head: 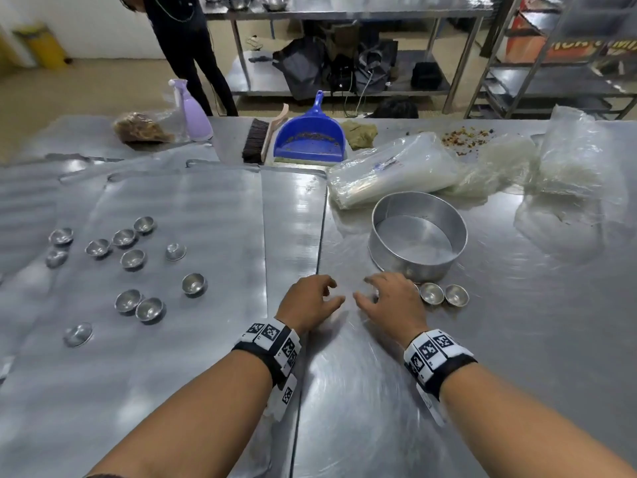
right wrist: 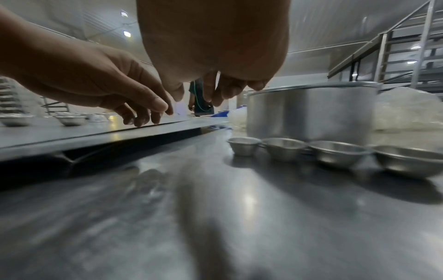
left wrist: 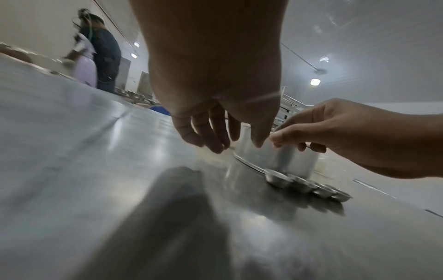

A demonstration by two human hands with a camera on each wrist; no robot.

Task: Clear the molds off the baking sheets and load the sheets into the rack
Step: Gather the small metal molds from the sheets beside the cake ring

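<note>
Overlapping baking sheets (head: pixel 193 201) cover the left of the steel table and carry several small round metal molds (head: pixel 132 258). Several more molds (head: pixel 431 293) stand in a row (right wrist: pixel 285 148) on the bare table in front of a round cake pan (head: pixel 417 232). My left hand (head: pixel 336 289) hovers over the right edge of the sheets (right wrist: pixel 95 132), fingers loosely curled and empty. My right hand (head: pixel 363 288) hovers just left of the pan (right wrist: pixel 309 111) and above the row's left end, also empty. The tray rack (head: pixel 551 81) stands beyond the table's far right.
Along the far edge lie a blue dustpan (head: pixel 308 136), a brush (head: pixel 256 141), a purple spray bottle (head: pixel 193 112) and clear plastic bags (head: pixel 396 170). Crumbs (head: pixel 465 136) sit at the back right. A person (head: pixel 186 46) stands beyond the table.
</note>
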